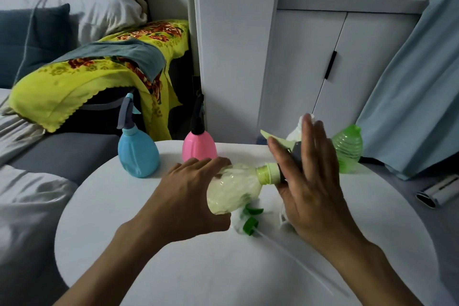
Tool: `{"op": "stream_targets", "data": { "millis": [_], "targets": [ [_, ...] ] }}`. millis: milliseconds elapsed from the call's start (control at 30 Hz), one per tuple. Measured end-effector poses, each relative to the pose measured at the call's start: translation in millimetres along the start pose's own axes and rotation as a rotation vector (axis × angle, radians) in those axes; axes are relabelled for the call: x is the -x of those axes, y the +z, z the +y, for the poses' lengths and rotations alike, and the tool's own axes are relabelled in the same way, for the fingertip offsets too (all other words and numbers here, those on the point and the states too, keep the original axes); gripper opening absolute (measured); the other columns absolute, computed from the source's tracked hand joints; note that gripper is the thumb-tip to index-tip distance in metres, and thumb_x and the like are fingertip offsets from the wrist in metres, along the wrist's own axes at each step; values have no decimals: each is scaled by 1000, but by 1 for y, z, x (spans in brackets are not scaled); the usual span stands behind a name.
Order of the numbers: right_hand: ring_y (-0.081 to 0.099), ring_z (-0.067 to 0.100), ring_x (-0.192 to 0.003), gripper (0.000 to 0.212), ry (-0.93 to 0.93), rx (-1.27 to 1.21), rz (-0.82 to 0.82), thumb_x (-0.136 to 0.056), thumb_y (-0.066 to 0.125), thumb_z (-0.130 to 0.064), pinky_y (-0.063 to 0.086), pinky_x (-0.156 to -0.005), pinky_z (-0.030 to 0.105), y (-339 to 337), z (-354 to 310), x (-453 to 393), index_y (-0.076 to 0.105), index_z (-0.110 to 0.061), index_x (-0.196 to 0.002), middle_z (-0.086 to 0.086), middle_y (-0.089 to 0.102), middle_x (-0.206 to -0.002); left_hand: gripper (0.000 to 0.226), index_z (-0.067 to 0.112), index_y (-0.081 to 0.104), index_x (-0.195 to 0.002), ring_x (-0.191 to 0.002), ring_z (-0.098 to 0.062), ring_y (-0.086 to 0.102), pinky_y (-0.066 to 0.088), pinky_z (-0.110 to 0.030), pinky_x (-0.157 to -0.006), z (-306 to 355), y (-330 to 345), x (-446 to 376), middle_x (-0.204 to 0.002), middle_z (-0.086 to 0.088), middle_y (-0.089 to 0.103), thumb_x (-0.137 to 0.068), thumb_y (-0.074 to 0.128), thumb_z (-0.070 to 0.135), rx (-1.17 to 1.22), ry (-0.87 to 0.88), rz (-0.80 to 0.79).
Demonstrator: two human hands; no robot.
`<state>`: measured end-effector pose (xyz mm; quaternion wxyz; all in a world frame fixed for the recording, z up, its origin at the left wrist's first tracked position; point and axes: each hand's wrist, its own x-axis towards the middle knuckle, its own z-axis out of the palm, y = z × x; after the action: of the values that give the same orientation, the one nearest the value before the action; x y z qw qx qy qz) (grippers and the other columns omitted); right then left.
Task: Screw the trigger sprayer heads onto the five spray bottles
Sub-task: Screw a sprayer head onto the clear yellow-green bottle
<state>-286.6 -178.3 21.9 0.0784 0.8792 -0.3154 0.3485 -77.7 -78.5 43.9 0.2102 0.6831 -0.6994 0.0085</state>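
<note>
My left hand (pixel 191 194) grips a pale yellow-green bottle (pixel 233 189), held on its side above the round white table (pixel 173 268). A light green and grey sprayer head (pixel 278 156) sits on its neck. My right hand (pixel 308 174) lies against that head with fingers straight and spread. A blue bottle (pixel 137 151) and a pink bottle (pixel 198 146) stand at the table's back, each with a sprayer head on. A white bottle (pixel 296 131) and a green ribbed bottle (pixel 347 149) stand behind my right hand. A loose green sprayer head (pixel 250 221) with a tube lies on the table.
A grey sofa with pillows and a yellow floral blanket (pixel 94 74) lies to the left. White cabinet doors (pixel 323 69) and a blue curtain (pixel 417 97) stand behind the table. A small white and black object (pixel 437 191) lies at the right.
</note>
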Motion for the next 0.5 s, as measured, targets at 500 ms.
{"op": "stream_targets", "data": {
  "millis": [500],
  "targets": [
    [61,10,-106,36,-72,-668,-339,-86,72,-23,46,-85,14,-16,2,-1,69,-19,-122,-13,59,-113,81,44,45,-127,-88,-1,49,45,-23,-80,-23,-16,10,-103,25,59,-52,74,59,-49,98,-153]
  ]
}}
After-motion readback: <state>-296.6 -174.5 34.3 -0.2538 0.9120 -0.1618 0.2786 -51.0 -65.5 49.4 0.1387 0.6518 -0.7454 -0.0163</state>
